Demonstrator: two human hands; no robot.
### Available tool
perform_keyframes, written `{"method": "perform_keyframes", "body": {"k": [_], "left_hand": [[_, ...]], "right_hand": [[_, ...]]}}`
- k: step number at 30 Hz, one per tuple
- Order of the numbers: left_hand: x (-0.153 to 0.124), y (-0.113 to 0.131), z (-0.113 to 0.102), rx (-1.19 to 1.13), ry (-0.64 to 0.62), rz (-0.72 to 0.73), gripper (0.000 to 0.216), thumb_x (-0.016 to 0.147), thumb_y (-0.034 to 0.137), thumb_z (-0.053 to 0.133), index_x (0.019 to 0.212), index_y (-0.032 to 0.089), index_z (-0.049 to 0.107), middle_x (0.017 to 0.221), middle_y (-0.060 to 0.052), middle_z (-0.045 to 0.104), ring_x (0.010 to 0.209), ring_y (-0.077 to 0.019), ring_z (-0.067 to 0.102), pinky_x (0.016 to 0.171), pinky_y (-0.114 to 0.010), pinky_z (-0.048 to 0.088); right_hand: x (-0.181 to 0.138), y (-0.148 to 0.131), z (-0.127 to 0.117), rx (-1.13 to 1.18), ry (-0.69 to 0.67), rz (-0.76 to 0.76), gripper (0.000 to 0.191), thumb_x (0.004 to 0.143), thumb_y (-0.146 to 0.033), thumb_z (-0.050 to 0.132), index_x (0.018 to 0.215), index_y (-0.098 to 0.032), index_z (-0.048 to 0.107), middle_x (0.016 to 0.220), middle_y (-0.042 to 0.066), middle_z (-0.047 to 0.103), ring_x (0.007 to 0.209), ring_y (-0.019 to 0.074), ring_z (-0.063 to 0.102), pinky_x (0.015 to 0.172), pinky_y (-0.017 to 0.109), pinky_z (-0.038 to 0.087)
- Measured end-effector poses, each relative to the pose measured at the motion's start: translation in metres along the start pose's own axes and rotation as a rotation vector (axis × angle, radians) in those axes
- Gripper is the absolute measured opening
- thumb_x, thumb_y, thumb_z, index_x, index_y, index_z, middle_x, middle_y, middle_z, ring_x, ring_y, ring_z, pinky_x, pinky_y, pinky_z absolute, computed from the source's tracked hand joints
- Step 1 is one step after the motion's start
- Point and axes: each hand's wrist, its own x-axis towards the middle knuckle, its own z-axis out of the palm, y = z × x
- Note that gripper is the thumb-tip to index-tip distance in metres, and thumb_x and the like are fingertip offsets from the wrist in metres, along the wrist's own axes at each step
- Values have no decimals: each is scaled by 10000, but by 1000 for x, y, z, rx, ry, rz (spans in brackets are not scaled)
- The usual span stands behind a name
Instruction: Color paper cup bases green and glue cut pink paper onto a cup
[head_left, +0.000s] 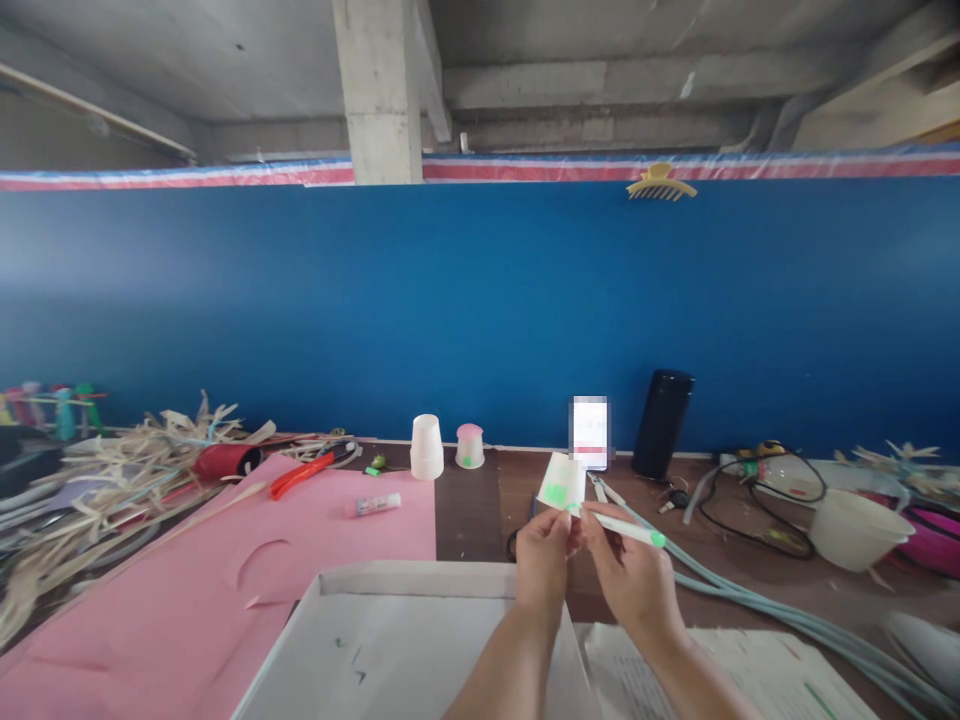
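My left hand (542,560) pinches a small white paper cup (562,483) with a green patch on its side, held up above the table. My right hand (630,575) grips a white marker with a green end (626,530), its tip touching the cup near the bottom of the green patch. Both hands are closed around what they hold, close together at the middle of the view.
A white open box (390,640) lies in front of me, a pink paper sheet (187,590) to the left with a glue stick (373,505) and red scissors (304,474). White cups (427,447), a black cylinder (661,423), cables (750,520), a white bowl (855,530) and straw strips (112,480) surround them.
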Motion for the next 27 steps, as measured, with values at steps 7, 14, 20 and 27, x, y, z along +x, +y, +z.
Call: {"method": "perform_keyframes", "body": {"k": [7, 14, 20, 27], "left_hand": [[-1, 4, 2, -6, 5, -9, 287, 699, 388, 649, 760, 113, 701, 670, -40, 623, 619, -117, 552, 656, -243, 455], [-1, 6, 2, -38, 19, -21, 295, 674, 386, 674, 747, 101, 697, 667, -48, 623, 614, -116, 559, 675, -249, 468], [0, 3, 0, -28, 19, -7, 268, 704, 372, 653, 727, 108, 694, 661, -40, 620, 624, -115, 567, 684, -250, 479], [-3, 11, 3, -161, 124, -42, 268, 665, 348, 722, 726, 90, 684, 734, -79, 645, 765, -175, 631, 802, -317, 509]], "right_hand": [[1, 2, 2, -18, 3, -14, 269, 860, -399, 478, 921, -186, 632, 893, 65, 693, 719, 182, 661, 640, 255, 507], [1, 2, 1, -21, 10, -29, 265, 859, -396, 481, 921, -188, 634, 898, 58, 689, 728, 171, 655, 664, 250, 505], [1, 4, 2, 29, -3, -18, 232, 857, -378, 497, 921, -198, 629, 897, 51, 682, 737, 169, 652, 661, 254, 507], [-4, 14, 6, 228, 89, -70, 257, 843, -312, 538, 1076, -223, 598, 1026, 68, 642, 897, 202, 634, 737, 299, 526]]}}
